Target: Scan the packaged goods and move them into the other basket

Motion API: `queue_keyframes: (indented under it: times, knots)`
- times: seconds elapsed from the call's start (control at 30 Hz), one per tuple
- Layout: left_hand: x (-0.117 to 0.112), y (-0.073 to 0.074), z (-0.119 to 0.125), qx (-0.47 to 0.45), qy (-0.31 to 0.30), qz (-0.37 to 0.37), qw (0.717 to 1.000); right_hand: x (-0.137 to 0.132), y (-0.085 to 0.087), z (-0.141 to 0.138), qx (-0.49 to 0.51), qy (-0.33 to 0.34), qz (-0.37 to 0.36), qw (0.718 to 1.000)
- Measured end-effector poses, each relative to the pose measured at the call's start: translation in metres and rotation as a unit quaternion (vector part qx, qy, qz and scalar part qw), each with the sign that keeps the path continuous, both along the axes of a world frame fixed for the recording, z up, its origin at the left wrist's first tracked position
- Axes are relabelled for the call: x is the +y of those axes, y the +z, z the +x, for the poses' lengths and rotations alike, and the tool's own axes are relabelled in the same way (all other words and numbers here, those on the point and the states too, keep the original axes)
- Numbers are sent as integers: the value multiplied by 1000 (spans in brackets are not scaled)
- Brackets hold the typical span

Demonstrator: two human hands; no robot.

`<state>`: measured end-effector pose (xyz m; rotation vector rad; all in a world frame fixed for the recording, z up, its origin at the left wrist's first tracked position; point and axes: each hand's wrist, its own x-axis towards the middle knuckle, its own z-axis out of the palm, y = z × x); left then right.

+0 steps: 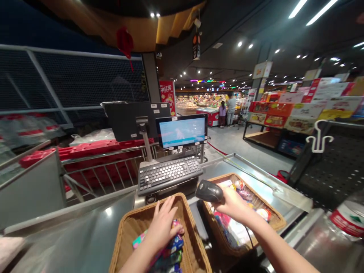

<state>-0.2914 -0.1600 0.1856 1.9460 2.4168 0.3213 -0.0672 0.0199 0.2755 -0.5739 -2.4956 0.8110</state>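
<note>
My left hand reaches into the left wicker basket and rests, fingers bent, on a small colourful packet among several packets. My right hand grips a dark handheld barcode scanner, held above the gap between the two baskets. The right wicker basket is full of small wrapped goods. Both baskets stand on a steel checkout counter.
A keyboard and a lit screen stand just behind the baskets, with a dark monitor back to the left. Metal rails and red crates lie at left. A bottle stands at far right. Two people stand far down the aisle.
</note>
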Motion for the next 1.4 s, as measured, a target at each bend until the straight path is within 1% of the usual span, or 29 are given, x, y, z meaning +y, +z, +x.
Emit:
queue_keyframes:
  times: [0.1, 0.2, 0.27, 0.33, 0.43, 0.5, 0.6, 0.67, 0.8, 1.03, 1.13, 1.23, 1.4]
  knots:
    - [44, 3, 27, -7, -58, 23, 998, 20, 6, 28, -4, -51, 13, 999]
    - [86, 3, 58, -15, -102, 19, 994, 42, 8, 55, 12, -71, 14, 997]
    - [114, -1, 78, -22, -127, 18, 991, 57, 6, 71, 19, -82, 10, 996]
    - [141, -9, 97, -31, -149, 25, 988, 70, 3, 86, 19, -106, 14, 994]
    - [180, -23, 122, -38, -144, 21, 989, 86, 0, 105, 21, -137, 22, 990]
    - [203, -32, 136, -41, -133, 9, 990, 94, 0, 114, 20, -140, 20, 990]
    - [232, -41, 152, -44, -127, -18, 991, 104, 1, 125, 18, -143, 17, 989]
    - [246, -46, 160, -51, -119, -47, 990, 111, 1, 131, 19, -147, 17, 989]
    - [263, -56, 169, -62, -110, -83, 989, 124, -2, 139, 28, -147, 12, 989]
    - [273, -74, 172, -88, -91, -102, 987, 144, -9, 146, 41, -135, -10, 990]
    - [274, -76, 171, -94, -86, -93, 987, 147, -8, 146, 44, -125, -7, 991]
    - [273, -76, 170, -99, -99, -86, 986, 149, -8, 143, 46, -122, -4, 991]
    - [270, -77, 166, -106, -107, -105, 983, 151, -8, 138, 39, -125, 2, 991]
